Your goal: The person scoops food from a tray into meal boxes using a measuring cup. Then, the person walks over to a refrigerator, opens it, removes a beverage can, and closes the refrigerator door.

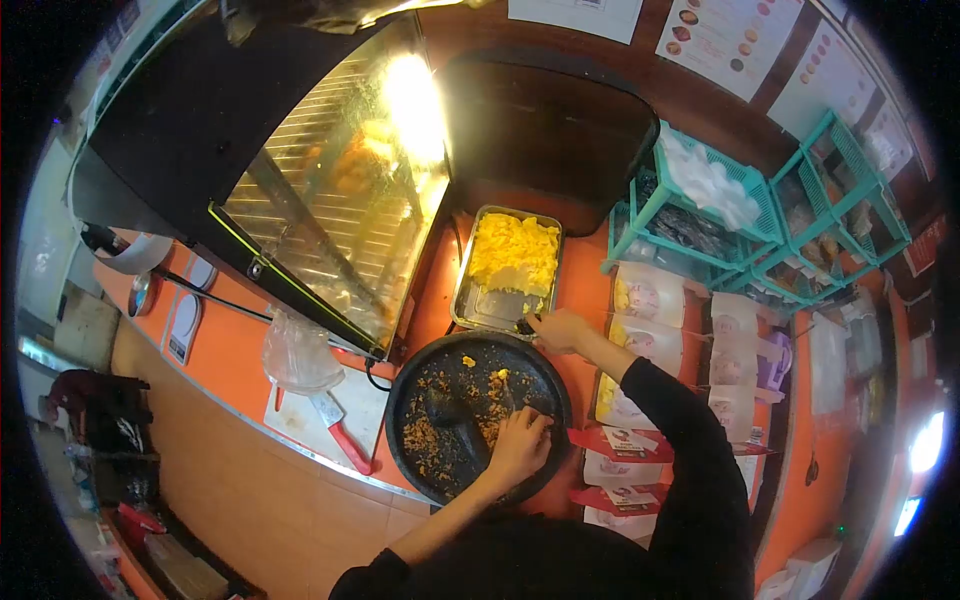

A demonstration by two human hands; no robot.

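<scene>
The left forearm reaches up from the lower edge, and the left hand (pixel 521 443) hangs palm down over one round black pan (pixel 563 394), fingers curled. A thin strip (pixel 510 388) shows just beyond them; whether they are clamped on it cannot be told. The right arm, in a black sleeve (pixel 690 430), bends at the elbow and points inward; the right hand (pixel 559 331) is closed on one small dark handle (pixel 526 325) at the near end of one metal tray (pixel 515 305).

Yellow food (pixel 515 250) fills the tray's far part. The pan holds brown crumbs (pixel 425 437), two yellow bits (pixel 502 375) and one dark lump (pixel 450 408). On the orange tabletop (pixel 575 285) lie one white board (pixel 295 415), one red-handled cleaver (pixel 343 432) and, right of the pan, two red-flapped boxes (pixel 625 443).
</scene>
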